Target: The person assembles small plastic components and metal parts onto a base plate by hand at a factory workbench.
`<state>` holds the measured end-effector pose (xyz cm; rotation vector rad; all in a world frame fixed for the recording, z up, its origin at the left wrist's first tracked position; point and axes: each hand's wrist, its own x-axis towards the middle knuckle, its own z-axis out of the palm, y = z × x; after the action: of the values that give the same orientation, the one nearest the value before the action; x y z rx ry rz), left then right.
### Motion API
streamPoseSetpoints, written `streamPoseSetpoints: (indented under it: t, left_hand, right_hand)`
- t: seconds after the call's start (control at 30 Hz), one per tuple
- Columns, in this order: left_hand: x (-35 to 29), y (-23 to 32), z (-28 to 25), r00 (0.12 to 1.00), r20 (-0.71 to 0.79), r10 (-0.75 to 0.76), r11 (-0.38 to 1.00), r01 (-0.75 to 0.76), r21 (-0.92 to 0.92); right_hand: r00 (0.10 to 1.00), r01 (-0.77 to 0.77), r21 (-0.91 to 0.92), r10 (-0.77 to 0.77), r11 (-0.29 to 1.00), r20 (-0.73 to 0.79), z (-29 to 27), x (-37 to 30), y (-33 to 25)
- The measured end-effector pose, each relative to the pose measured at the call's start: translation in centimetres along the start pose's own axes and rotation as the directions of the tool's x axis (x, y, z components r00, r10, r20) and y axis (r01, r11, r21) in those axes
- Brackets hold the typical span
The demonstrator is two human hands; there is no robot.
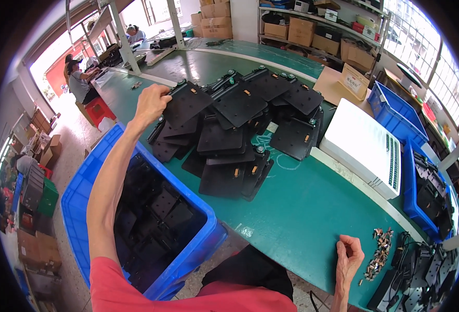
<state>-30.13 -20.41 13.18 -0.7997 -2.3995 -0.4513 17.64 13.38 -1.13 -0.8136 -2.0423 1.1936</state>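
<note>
At the left end of a heap of black plates (240, 104), my left hand (154, 103) is closed on the corner of one black flat plate (189, 106). That plate has rounded corners, small holes and a little copper-coloured clip; a rod-like fitting runs along its edge. Low on the right, my right hand (349, 255) rests at the green table (291, 218) with its fingers curled in. Whether it holds anything small is hidden. Beside it lies a pile of small metal pieces (379, 255), copper and silver in colour.
A blue crate (208, 229) filled with black parts stands at my left, against the table. Right of the heap are a white stack of trays (362, 148) and blue bins (398, 114). Black parts with cables (421, 275) lie at the lower right. Two people sit far off.
</note>
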Motion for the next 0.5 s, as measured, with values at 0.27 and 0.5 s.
streamPoseSetpoints:
  t: [0.27,0.5]
  left_hand:
    - [6.8,2.2,3.6,0.998,-0.044,0.034,0.995,-0.037,-0.091]
    - [12.8,5.9,8.9,0.993,0.004,0.118,0.988,-0.117,-0.098]
  right_hand:
    - [0.999,-0.024,-0.046,0.022,0.999,-0.045,0.7,0.0,-0.5]
    - [0.997,-0.029,-0.053,0.026,0.998,-0.068,0.8,-0.3,-0.5]
